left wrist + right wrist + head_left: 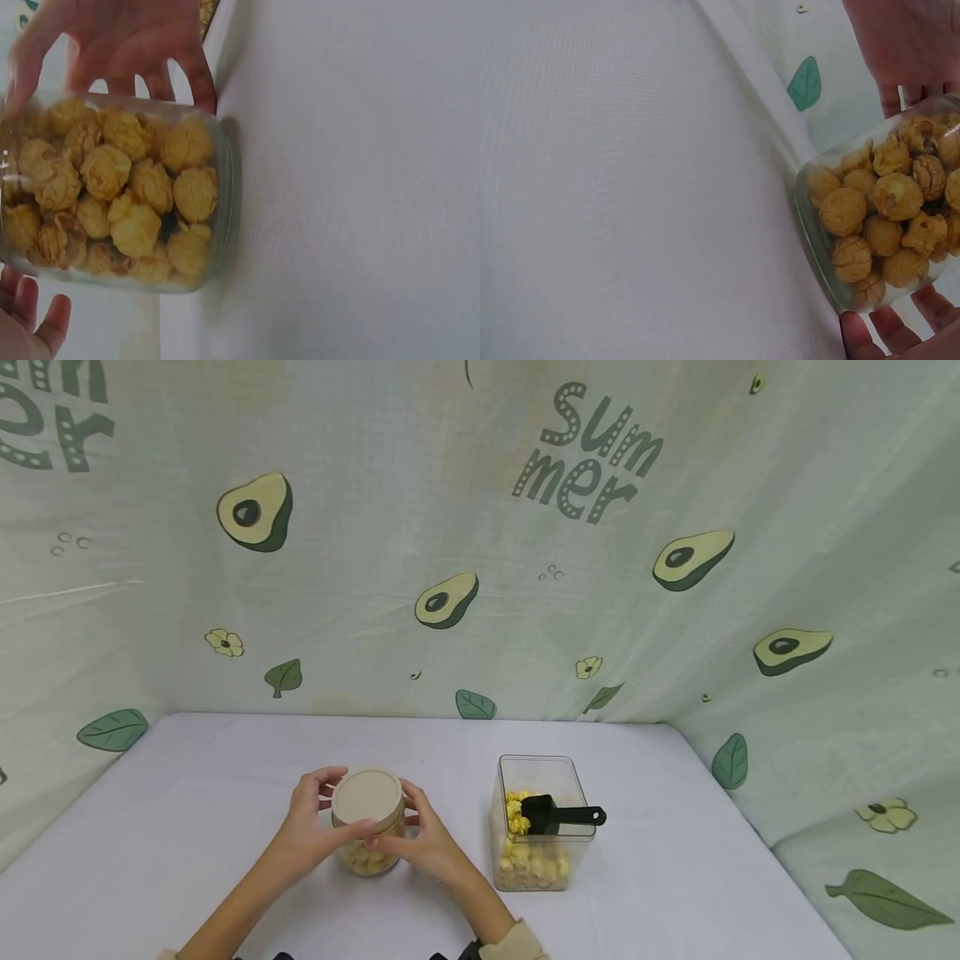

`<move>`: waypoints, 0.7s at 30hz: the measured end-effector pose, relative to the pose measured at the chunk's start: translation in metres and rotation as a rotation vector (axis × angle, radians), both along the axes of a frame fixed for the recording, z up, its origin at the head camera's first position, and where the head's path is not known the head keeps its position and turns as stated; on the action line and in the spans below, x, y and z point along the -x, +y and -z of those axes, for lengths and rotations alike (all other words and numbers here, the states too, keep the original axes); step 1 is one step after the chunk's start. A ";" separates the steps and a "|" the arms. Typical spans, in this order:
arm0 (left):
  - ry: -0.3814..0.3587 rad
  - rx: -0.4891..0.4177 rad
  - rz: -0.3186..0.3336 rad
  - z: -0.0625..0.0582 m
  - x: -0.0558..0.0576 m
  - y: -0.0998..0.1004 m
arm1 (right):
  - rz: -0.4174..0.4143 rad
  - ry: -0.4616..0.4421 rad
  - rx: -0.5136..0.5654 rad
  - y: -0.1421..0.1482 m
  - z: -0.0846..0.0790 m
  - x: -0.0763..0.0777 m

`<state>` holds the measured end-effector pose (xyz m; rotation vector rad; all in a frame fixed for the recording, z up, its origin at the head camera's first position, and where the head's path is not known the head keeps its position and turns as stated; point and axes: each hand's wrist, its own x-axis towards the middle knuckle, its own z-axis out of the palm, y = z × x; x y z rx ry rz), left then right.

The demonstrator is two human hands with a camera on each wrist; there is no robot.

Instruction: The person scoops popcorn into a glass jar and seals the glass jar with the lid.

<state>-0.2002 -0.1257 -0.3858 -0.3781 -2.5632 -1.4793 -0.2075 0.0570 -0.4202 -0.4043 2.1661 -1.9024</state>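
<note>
A round clear jar [367, 860] of caramel-coloured popcorn stands on the table, with a beige lid [367, 797] on top. My left hand [315, 831] holds the jar's upper part from the left, its thumb across the front near the lid's edge. From the right, my right hand [423, 843] holds it too, its thumb tip close to the left one. Several fingers are partly hidden behind the jar. In the left wrist view, round popcorn pieces [135, 225] show through the glass. The right wrist view shows the same jar [885, 217] between both hands.
Right of the jar stands a clear square container [532, 868] partly filled with yellow popcorn. A black scoop [570, 815] lies in it, its handle over the right rim. White cloth covers the table [675, 860]. A curtain [360, 568] printed with avocados hangs behind.
</note>
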 end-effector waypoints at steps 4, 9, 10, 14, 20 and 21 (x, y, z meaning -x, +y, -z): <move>-0.043 -0.006 -0.045 -0.002 0.000 0.006 | 0.006 -0.003 0.002 0.000 -0.001 0.000; -0.044 -0.020 -0.035 -0.003 0.000 0.006 | 0.012 -0.004 -0.004 0.000 -0.001 0.000; -0.043 -0.021 -0.027 -0.003 0.000 0.006 | 0.011 -0.005 -0.003 0.000 -0.001 0.000; -0.054 -0.032 0.023 -0.002 0.001 0.001 | 0.009 -0.005 -0.005 0.000 0.000 0.001; -0.030 -0.012 0.115 0.000 0.005 -0.010 | -0.002 -0.018 -0.012 0.001 0.001 0.003; -0.030 -0.010 0.133 0.000 0.006 -0.012 | -0.003 -0.021 -0.013 0.001 0.001 0.003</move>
